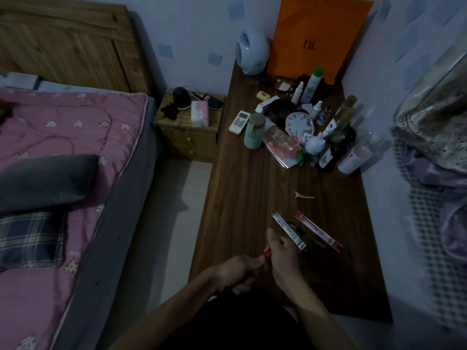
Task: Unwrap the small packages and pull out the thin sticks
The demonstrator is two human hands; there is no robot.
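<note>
1. Dim bedroom light fell on a bed (63, 147) with a pink quilt at the left, and a small nightstand (188, 127) stood beside it.
2. Over the near edge of the dark wooden worktop (252, 198), the left hand (237, 274) had its grip curled round a small red object (262, 254).
3. Touching it, the right hand (283, 256) pinched a narrow white box (289, 231).
4. Just to the right lay a red-and-white carton (318, 231); bottles (331, 152) crowded the far end.
</note>
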